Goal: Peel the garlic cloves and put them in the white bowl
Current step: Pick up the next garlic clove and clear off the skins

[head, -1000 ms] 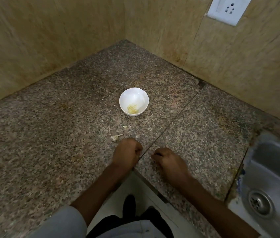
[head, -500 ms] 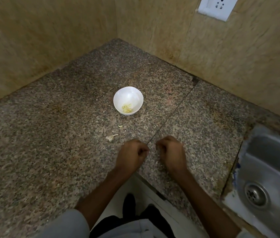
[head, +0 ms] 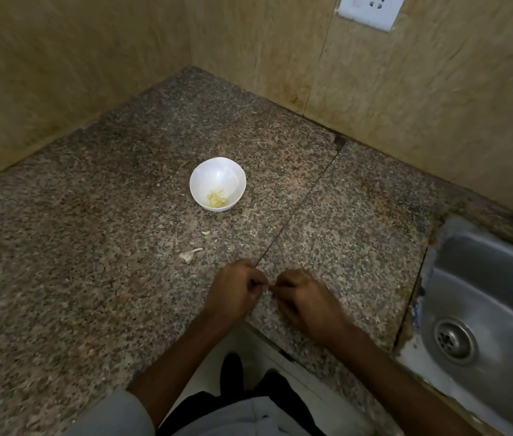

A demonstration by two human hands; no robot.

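Left grip (head: pixel 233 294), right grip (head: pixel 307 302) both curled, pinching small pale garlic clove (head: pixel 267 287) between them. White bowl (head: pixel 199 196) well ahead. Risk: slippery clove pops free, drops past worktop (head: pixel 91 247) edge just behind grips.

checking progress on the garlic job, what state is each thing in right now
white bowl, upright on the counter, a few peeled cloves inside
left hand, fingers curled, pinching a small pale garlic clove
right hand, pinching the same clove from the other side
garlic piece, lying loose on the counter between bowl and hands
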